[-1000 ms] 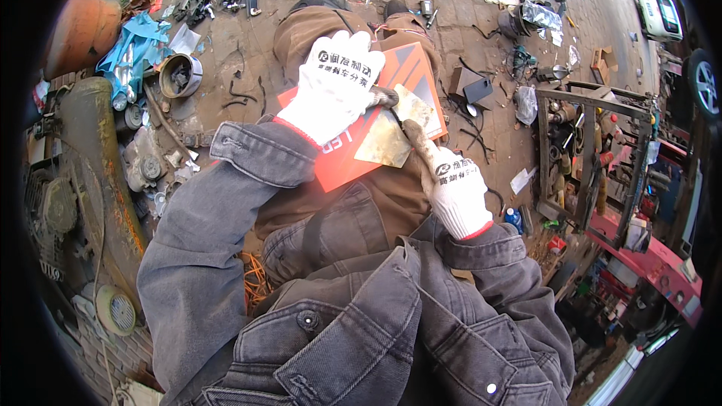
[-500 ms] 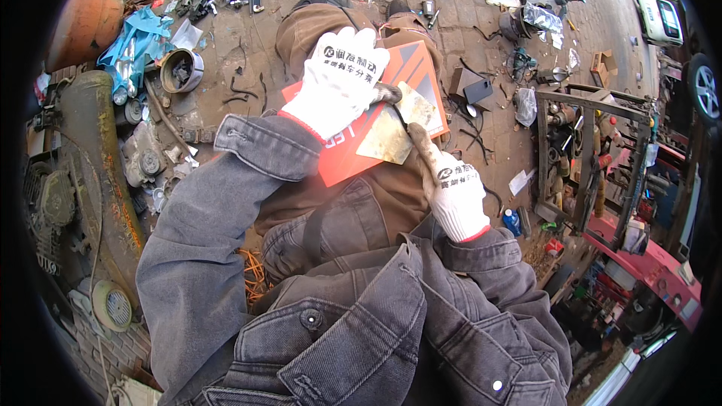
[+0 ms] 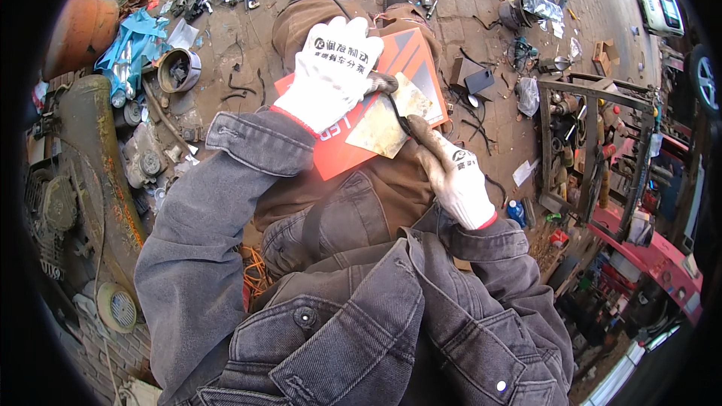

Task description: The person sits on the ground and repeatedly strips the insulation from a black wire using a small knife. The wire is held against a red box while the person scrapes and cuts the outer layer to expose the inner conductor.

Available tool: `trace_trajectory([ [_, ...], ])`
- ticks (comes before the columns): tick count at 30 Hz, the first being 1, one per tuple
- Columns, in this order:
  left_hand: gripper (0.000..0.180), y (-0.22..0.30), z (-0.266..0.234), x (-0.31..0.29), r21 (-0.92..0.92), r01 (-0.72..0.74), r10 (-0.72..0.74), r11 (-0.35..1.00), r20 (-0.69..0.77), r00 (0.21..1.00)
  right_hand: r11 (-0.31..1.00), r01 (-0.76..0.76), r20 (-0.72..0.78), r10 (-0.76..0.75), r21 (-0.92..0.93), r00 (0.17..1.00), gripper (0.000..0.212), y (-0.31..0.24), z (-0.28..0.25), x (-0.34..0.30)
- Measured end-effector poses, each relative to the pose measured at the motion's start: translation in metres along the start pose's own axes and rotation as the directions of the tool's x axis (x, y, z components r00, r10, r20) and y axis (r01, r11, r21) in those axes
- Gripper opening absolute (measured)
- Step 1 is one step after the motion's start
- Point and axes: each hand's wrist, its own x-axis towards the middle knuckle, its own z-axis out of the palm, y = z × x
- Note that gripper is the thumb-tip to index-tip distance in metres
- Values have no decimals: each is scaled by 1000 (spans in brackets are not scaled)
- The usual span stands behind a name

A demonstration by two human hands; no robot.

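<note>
Person seated, red-orange board [image 3: 353, 154] across the lap, centre frame. On it lies a tan, stained sheet piece [image 3: 387, 124], roughly four-sided, w/ its right edge under a dark thin tool [image 3: 402, 122].

Left hand [image 3: 331, 79], white glove, upper centre: fingers together and curled over the sheet's upper-left edge, pressing it down to the board. Right hand [image 3: 451, 173], grimy glove, centre right: closed round the tool's handle, tip meeting the sheet near its middle-right. Tool is prob. a blade or snips; too dark and small to tell.

Progress, as I judge it: sheet is pinned and the tool is on it, so work on the piece is under way, not finished. No loose offcut shows on the board, and most of the sheet's outline looks whole, so the bulk seems left to do.

Around: ground littered w/ metal parts. Orange rusty drum [image 3: 79, 30] upper left, blue plastic wrap [image 3: 135, 41] beside it, round metal housing [image 3: 179, 69] just right of that. Old engine block [image 3: 68, 180] along left edge. Dark steel frame [image 3: 594, 143] at right, red machine part [image 3: 662, 256] lower right, small blue bottle [image 3: 516, 212] near the right wrist.

In the way: left glove hides the sheet's upper corner; the right sleeve sits close to the board's lower edge, little elbow room.
</note>
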Motion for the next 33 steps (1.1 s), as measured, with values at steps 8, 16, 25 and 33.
trace_trajectory([
  [8, 49, 4, -4, -1, 3, 44, -44, 999, 61, 997, 933, -343, 77, 336, 112, 939, 44, -32, -3, 3],
  [16, 51, 3, -2, 0, 24, 28, -29, 999, 57, 998, 960, -57, 135, 98, -275, 986, 53, -2, -18, -3],
  [25, 50, 4, -4, 1, -13, 51, -50, 999, 96, 994, 914, -71, 272, 192, -400, 943, 62, 19, -26, -18],
  [33, 47, 1, 4, -2, 30, -10, 11, 999, -12, 1000, 760, 157, 421, 165, -630, 892, 81, 21, -37, -20],
])
